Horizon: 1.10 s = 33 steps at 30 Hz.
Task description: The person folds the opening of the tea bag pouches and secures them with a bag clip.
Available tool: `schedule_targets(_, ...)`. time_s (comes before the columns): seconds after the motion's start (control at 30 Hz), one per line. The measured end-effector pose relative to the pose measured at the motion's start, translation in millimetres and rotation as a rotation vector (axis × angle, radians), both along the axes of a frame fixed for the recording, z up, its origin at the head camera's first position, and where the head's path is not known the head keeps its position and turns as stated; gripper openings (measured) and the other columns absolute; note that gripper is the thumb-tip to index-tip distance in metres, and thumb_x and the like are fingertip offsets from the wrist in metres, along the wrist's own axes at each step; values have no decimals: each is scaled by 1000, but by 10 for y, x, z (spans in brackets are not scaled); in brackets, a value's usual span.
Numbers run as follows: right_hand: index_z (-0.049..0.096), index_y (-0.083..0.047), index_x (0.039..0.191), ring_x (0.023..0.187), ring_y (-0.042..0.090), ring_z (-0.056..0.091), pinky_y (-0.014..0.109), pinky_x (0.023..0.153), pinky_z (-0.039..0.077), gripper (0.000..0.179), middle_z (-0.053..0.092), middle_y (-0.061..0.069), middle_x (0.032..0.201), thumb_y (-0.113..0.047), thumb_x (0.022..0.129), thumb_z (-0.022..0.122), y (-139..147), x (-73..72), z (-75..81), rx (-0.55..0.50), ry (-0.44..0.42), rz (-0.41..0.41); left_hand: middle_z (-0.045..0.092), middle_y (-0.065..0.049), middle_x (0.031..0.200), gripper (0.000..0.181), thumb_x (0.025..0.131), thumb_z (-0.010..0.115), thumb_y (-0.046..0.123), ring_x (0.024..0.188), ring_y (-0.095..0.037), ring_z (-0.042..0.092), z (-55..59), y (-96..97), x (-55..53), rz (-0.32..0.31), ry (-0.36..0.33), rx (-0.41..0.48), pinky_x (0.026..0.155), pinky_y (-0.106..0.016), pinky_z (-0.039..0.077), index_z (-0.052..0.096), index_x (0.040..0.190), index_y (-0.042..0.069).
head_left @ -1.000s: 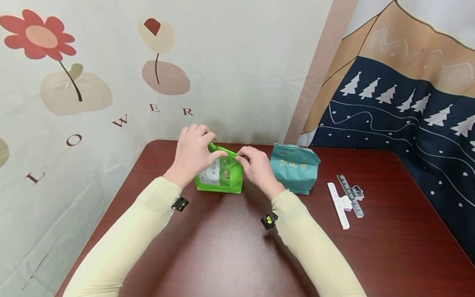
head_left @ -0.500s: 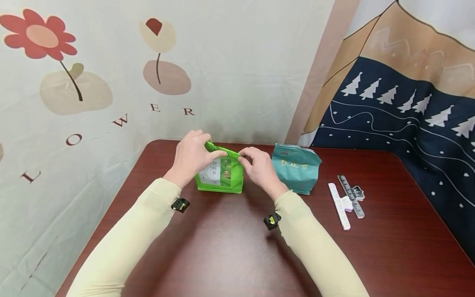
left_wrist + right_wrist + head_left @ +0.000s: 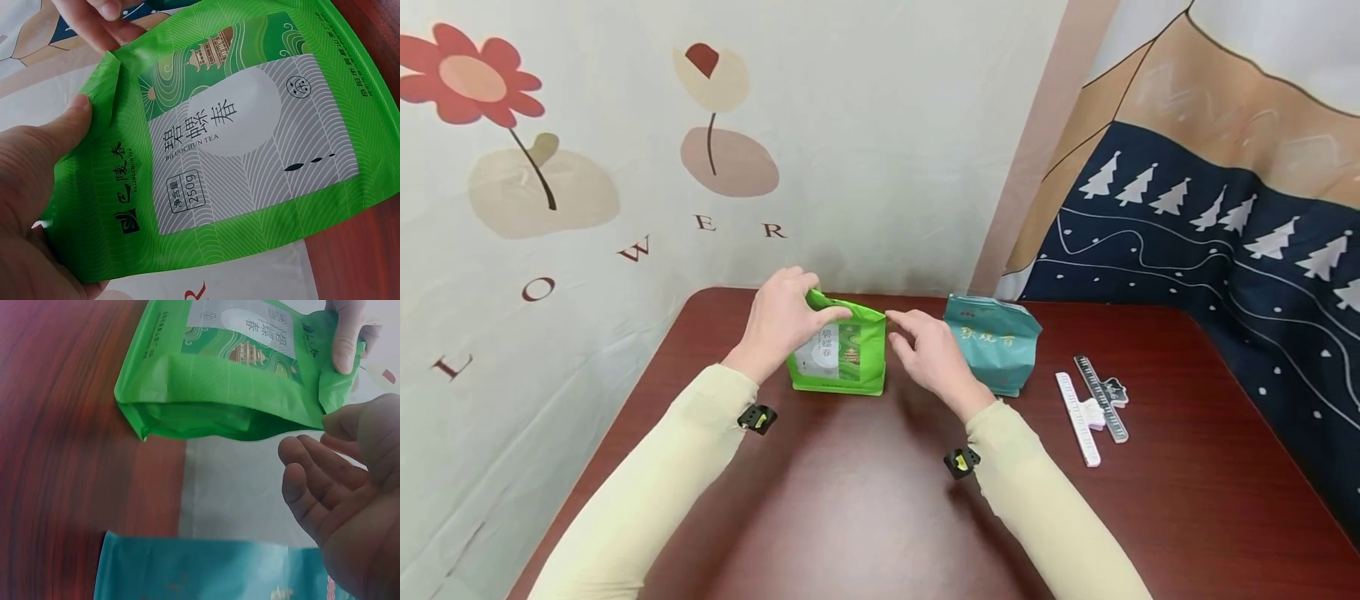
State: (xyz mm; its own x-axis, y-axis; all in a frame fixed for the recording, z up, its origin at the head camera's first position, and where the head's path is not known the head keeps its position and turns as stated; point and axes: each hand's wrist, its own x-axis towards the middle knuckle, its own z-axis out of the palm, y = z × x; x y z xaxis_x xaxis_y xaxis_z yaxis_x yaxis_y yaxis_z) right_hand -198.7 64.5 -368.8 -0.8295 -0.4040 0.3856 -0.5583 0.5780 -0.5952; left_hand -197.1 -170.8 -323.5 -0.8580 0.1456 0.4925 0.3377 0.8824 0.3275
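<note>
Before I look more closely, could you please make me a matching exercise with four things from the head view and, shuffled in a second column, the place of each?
Things
1. Green bag
2. White clip
3. Teal bag
4. See-through clip

Places
A. Lying on the table, the rightmost of its pair
B. Standing to the right of the other bag
C. Gripped at its top, on one side, by the left of the two hands
D. Lying on the table, the leftmost of its pair

Pairs: 1-C, 2-D, 3-B, 4-A

Downward head view, close wrist views, green bag (image 3: 838, 354) in all
</note>
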Motion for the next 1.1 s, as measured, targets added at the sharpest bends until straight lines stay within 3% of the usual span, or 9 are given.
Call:
schedule_targets(0.17,70,-4,132,95,25,67,44,84,56,33,72,12,119,-10,100,65,136,42,-29,22,-6,34,40,-4,67,56,72,94,41,67,-27,45,7,-6,8,-6,10,-4,59,-36,37,49,68,9)
schedule_targets(0.43,70,-6,132,86,20,63,39,77,53,33,73,7,112,-10,99,66,355,150,-102,55,-21,59,38,-4,68,58,74,93,42,67,-26,41,1,-5,-10,3,-29,-1,58,-35,35,45,68,10)
schedule_targets(0.73,73,-7,127,83,17,62,32,69,52,30,71,4,105,-11,97,69,623,257,-208,72,-36,58,36,-3,68,59,74,93,41,67,-26,41,-7,-13,-10,3,-24,6,57,-35,35,43,68,10)
schedule_targets(1.1,73,-4,126,89,19,67,38,77,57,31,75,8,113,-10,96,70,859,302,-283,48,-73,50,35,-2,68,60,73,93,41,67,-26,42,-14,-20,-16,1,-10,9,56,-35,34,43,67,10)
